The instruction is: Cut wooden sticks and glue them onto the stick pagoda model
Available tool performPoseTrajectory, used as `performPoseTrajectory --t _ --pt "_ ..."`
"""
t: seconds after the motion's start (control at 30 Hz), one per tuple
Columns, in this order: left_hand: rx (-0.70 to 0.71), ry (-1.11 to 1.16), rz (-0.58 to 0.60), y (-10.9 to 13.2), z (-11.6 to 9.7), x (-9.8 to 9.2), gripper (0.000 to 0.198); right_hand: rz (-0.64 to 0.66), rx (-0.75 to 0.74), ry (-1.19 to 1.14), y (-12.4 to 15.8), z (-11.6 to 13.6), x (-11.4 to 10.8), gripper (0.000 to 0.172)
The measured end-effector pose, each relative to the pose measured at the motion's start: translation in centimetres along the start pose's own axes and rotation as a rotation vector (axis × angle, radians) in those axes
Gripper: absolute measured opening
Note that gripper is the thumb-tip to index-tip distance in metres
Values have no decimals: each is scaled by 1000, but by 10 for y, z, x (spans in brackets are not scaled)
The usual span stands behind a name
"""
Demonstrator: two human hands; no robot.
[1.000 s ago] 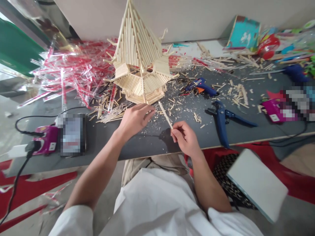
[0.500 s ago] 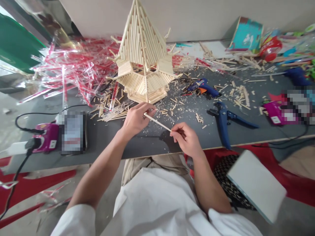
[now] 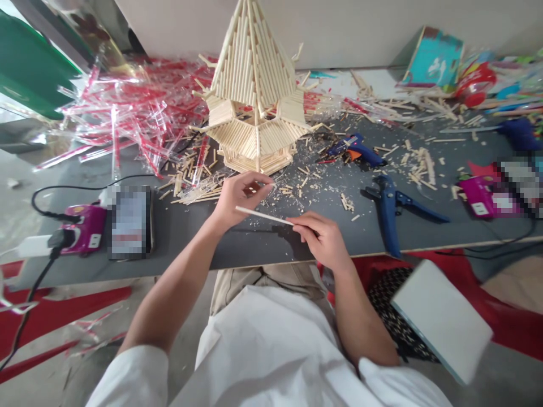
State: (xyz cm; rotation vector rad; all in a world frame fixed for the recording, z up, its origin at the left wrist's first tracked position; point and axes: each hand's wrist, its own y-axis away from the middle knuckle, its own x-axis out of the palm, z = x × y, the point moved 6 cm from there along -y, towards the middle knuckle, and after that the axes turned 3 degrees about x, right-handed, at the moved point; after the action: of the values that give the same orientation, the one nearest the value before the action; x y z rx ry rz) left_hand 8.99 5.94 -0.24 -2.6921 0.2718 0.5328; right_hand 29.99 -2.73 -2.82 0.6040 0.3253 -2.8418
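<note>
A tall pagoda-like model point(image 3: 255, 96) built of thin wooden sticks stands at the back of the dark table point(image 3: 263, 240). My right hand point(image 3: 322, 240) pinches one end of a long wooden stick point(image 3: 263, 216), which lies nearly level and points left. My left hand point(image 3: 241, 196) hovers just in front of the model's base, its fingers curled and pinched above the stick's far end. Whether the left fingers hold a small piece I cannot make out.
Red-and-clear plastic wrappers point(image 3: 127, 121) are heaped at the back left. Stick offcuts litter the table. A blue glue gun point(image 3: 354, 148) and blue cutters point(image 3: 392, 206) lie to the right. A purple device point(image 3: 82, 234) with a cable sits left, another point(image 3: 481, 195) far right.
The stick in my right hand has swung down from pointing up and away to lying nearly level. My left hand has curled its fingers over the stick's far end.
</note>
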Motion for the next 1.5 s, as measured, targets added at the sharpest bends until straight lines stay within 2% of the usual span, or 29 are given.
performPoseTrajectory --t 0.07,0.2,0.33,0.47,0.63,0.77,0.93,1.1,1.27,1.4,1.5 --pt "-3 -7 -3 0 -1 0 22 -5 -1 3 0 0 0 18" --pt "-5 -32 12 1 -4 0 22 -50 104 -134 4 -9 1 11" --pt "-13 -71 39 1 -5 1 25 -87 142 -242 7 -11 1 13" --pt "13 -92 88 2 -7 4 22 -130 60 -200 5 -2 -4 11" --pt "33 -47 280 5 -12 14 18 -98 -69 -108 2 11 -7 2" --pt "54 -7 377 8 -16 21 18 -59 -171 -104 3 16 -5 11" --pt "60 25 457 12 -17 29 20 -23 -189 -102 3 18 1 17" --pt "87 32 449 14 -18 34 16 -144 -185 -20 1 23 -5 17" --pt "89 13 420 12 -20 32 15 -169 -231 31 -6 28 -8 15" --pt "48 22 333 9 -20 23 16 -188 -253 81 -17 32 -12 12" --pt "2 24 222 6 -16 15 17 -212 -251 127 -26 32 -20 9"
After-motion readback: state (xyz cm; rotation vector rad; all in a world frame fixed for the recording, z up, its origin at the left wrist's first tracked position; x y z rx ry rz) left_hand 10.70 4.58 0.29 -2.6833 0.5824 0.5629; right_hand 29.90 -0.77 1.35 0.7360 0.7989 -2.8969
